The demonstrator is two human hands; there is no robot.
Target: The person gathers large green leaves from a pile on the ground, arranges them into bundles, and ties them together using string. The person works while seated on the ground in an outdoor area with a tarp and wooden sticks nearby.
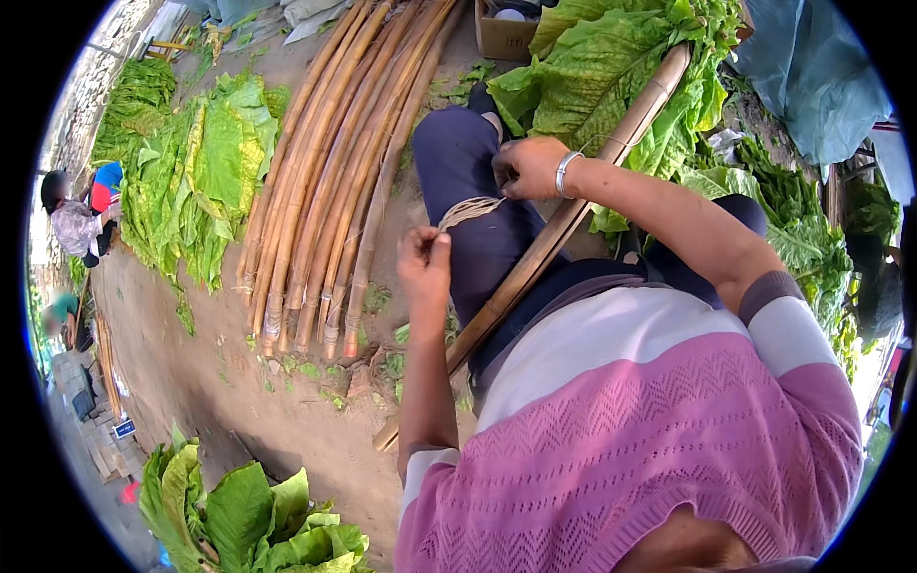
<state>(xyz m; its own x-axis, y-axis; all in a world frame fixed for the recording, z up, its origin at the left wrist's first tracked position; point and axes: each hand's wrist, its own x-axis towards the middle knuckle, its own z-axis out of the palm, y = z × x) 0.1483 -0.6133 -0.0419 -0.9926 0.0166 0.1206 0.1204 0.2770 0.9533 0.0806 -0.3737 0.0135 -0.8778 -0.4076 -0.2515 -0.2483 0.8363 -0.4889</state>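
A looped hank of pale twine (469,211) stretches between my two hands, above my dark-trousered knee. My left hand (425,265) pinches its near end between thumb and fingers. At the far end, the curled fingers of my right hand (531,168) hold the strands; a silver bangle sits at that wrist. A split bamboo pole (548,247) lies slantwise across my lap and passes beneath my right forearm. Thin string is wound around the pole near its upper part. Large green tobacco leaves (594,93) hang around the pole's far end.
Several bamboo poles (337,172) lie side by side on the dirt ground. Leaf piles (200,172) spread beyond them, and another leaf bundle (243,512) is at lower left. A cardboard box (503,37) and plastic sheeting (809,79) stand ahead. Other people (79,222) are at far left.
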